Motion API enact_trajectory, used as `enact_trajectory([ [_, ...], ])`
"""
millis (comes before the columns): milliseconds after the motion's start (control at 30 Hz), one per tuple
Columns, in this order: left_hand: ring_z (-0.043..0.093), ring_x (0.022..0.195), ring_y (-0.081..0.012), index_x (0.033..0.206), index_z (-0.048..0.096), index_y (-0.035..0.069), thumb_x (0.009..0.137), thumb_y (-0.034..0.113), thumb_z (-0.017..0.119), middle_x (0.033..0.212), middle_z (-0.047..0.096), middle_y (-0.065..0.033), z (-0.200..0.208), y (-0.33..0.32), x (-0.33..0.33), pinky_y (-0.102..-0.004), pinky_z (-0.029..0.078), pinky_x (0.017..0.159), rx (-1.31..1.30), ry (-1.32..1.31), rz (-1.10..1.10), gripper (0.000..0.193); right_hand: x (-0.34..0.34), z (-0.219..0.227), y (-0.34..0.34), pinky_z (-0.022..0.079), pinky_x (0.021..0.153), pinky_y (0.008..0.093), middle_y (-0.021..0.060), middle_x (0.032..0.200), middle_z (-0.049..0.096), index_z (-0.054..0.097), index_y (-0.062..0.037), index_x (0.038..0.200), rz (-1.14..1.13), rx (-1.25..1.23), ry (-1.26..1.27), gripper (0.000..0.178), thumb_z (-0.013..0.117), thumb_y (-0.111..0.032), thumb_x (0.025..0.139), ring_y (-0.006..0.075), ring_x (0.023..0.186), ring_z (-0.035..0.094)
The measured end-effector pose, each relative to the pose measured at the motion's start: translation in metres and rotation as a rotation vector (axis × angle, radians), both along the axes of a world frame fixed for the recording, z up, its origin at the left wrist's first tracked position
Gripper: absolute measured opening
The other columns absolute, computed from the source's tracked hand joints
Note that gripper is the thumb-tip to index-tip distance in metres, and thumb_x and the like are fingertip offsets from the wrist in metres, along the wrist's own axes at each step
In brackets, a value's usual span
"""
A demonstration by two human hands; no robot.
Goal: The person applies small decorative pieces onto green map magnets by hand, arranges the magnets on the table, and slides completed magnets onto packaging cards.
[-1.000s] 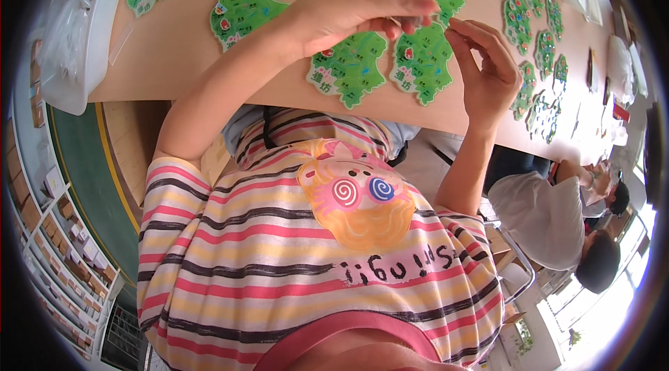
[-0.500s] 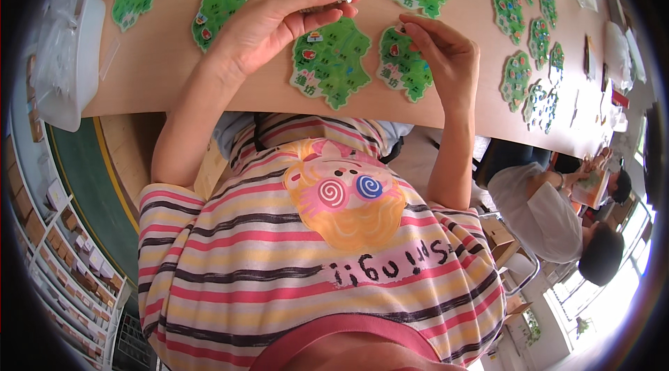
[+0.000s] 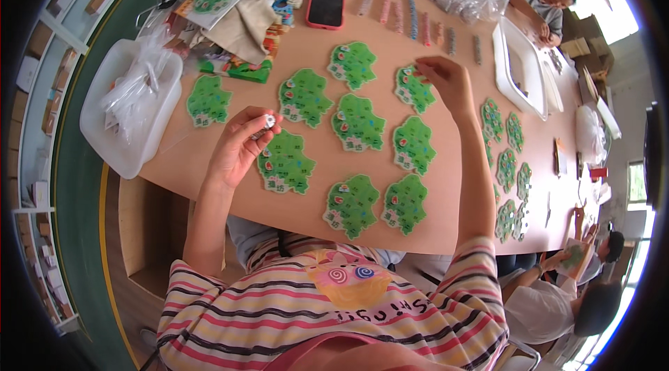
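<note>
My left hand (image 3: 241,144) is raised above the left part of the table, pinching a small white round piece (image 3: 270,121) between thumb and fingers. Beneath it lies a green map-shaped board (image 3: 287,165) with small pictures printed on it. My right hand (image 3: 446,78) reaches to the far right of the group. Its fingertips are drawn together by the upper edge of another green board (image 3: 416,90); whatever they pinch is too small or hidden to name. Several similar boards lie flat between and below my hands, including a middle one (image 3: 358,124) and a near one (image 3: 352,207).
At left stands a white plastic tub (image 3: 132,127) holding clear bags. Farther back are a red-edged phone (image 3: 326,5), a beige cloth (image 3: 244,22) and a row of small coloured strips (image 3: 411,16). A white tray (image 3: 516,68) sits at right; other people work beyond.
The view has shifted, showing more of the table's far side. My right hand has moved from a near board to a far right one. My left hand still pinches the white piece.
</note>
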State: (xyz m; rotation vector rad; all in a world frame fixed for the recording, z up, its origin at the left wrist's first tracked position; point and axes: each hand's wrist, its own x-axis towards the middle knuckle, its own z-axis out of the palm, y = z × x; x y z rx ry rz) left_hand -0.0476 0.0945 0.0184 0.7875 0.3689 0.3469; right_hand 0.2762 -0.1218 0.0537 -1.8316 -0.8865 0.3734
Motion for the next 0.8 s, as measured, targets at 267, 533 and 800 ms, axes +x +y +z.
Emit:
enact_trajectory([
  [267, 0.063, 0.093, -0.0168, 0.108, 0.058, -0.001, 0.089, 0.003, 0.059, 0.109, 0.06, -0.0152, -0.015, -0.001, -0.019, -0.0208, 0.055, 0.08, -0.125, -0.014, 0.105, 0.019, 0.05, -0.045, 0.148, 0.053, 0.071, 0.036, 0.0115, 0.085, 0.069, 0.071, -0.0151, 0.097, -0.051, -0.185, -0.701, 0.02, 0.067, -0.022, 0.079, 0.028, 0.076, 0.067],
  [533, 0.062, 0.093, -0.0153, 0.107, 0.058, 0.0, 0.09, 0.005, 0.059, 0.105, 0.06, -0.0112, -0.001, -0.021, 0.019, -0.0198, 0.054, 0.08, -0.232, -0.065, -0.125, 0.018, -0.028, 0.006, 0.093, 0.049, 0.068, 0.0263, 0.0056, 0.088, 0.069, 0.071, -0.0078, 0.099, 0.157, 0.058, -0.273, 0.021, 0.072, -0.015, 0.079, 0.0101, 0.076, 0.063],
  [800, 0.063, 0.095, -0.0147, 0.101, 0.06, 0.002, 0.087, 0.005, 0.062, 0.1, 0.065, -0.0076, 0.0, -0.071, 0.054, -0.0265, 0.052, 0.089, -0.098, -0.091, -0.257, 0.015, -0.141, 0.025, 0.004, 0.049, 0.065, 0.0253, 0.0029, 0.086, 0.067, 0.071, -0.0086, 0.1, 0.337, 0.051, -0.183, 0.023, 0.072, -0.004, 0.077, 0.0102, 0.073, 0.061],
])
